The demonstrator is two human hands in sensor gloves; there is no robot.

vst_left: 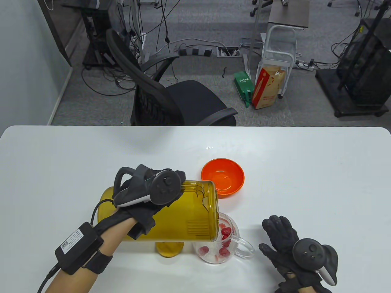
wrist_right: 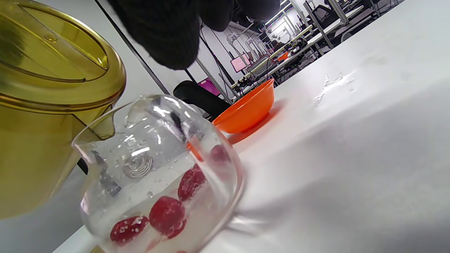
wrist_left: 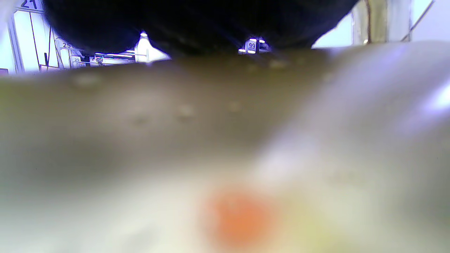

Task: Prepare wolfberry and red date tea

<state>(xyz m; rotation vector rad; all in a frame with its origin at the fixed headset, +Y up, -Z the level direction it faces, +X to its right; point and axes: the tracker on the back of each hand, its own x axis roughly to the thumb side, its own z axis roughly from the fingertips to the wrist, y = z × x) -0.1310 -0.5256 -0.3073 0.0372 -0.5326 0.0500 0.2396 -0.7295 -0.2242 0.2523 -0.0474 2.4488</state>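
My left hand (vst_left: pixel 143 195) grips a translucent yellow pitcher (vst_left: pixel 183 213) and holds it tipped on its side, mouth to the right. Its rim is over a clear glass teapot (vst_left: pixel 224 244) that holds water and several red dates (vst_left: pixel 226 233). My right hand (vst_left: pixel 279 236) lies open and flat on the table, just right of the teapot's handle, holding nothing. The right wrist view shows the pitcher (wrist_right: pixel 42 105) leaning over the teapot (wrist_right: pixel 158 168) with dates (wrist_right: pixel 167 214) floating inside. The left wrist view is filled by the blurred pitcher wall (wrist_left: pixel 175 105).
An orange bowl (vst_left: pixel 223 177) stands just behind the teapot and also shows in the right wrist view (wrist_right: pixel 246 109). A yellow patch (vst_left: pixel 169 248) lies on the white table (vst_left: pixel 305 171) under the pitcher. A black office chair (vst_left: pixel 183 97) stands beyond the far edge.
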